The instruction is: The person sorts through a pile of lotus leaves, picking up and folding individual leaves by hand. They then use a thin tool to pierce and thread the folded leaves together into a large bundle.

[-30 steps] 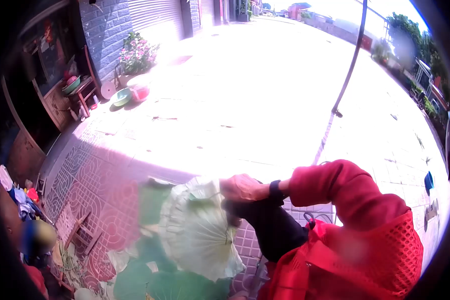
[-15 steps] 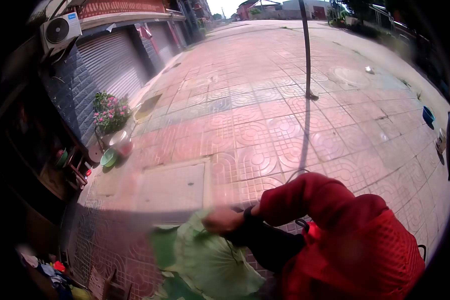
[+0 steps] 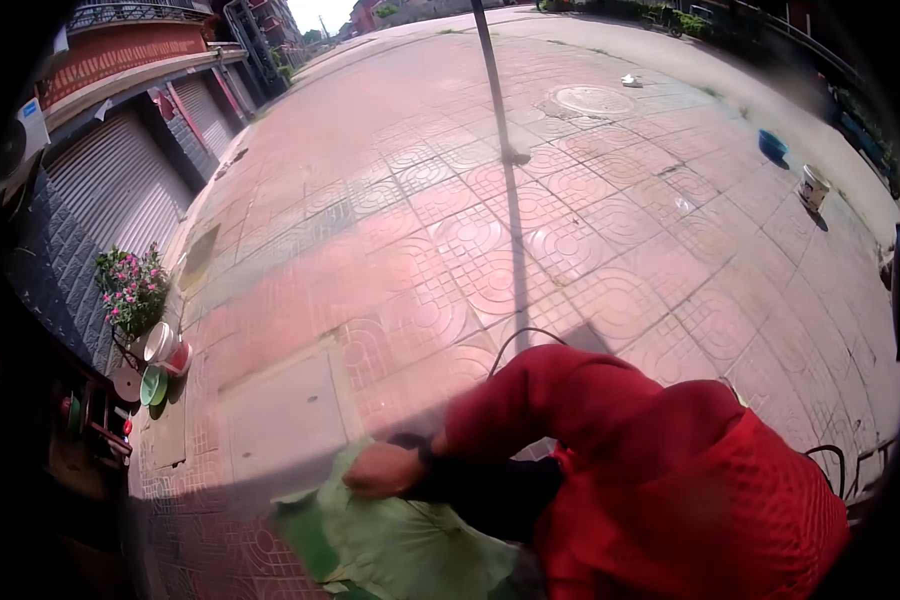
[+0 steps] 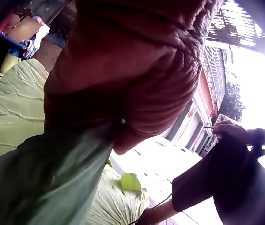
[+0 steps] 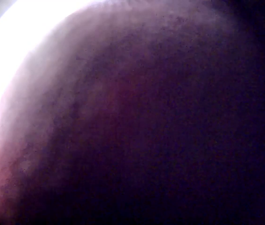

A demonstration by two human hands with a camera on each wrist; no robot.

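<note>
In the left wrist view my left hand [image 4: 123, 70] fills the upper middle, its thumb and fingers gripping a dark green leaf [image 4: 53, 180] that hangs toward the lower left. My right hand [image 3: 382, 470], with a black band at the wrist, is over the black-trousered knee [image 3: 490, 482] in the head view. A thin dark stick [image 4: 207, 127] pokes out from its curled fingers in the left wrist view. Below it spreads a large pale lotus leaf [image 3: 410, 550] with radiating veins. The right wrist view is dark and blurred.
A darker leaf [image 3: 308, 535] lies beside the pale one. Another veined leaf [image 4: 17, 105] stands behind my left hand. Further off are a green basin [image 3: 154, 385], a white bucket [image 3: 160, 343], a flowering plant [image 3: 132, 290], a pole [image 3: 492, 80] and a blue basin [image 3: 772, 145] on the paving.
The head view has swung to the right and up, so the stool and cluttered things at lower left have left it. My right hand stays by the knee and the pale leaf.
</note>
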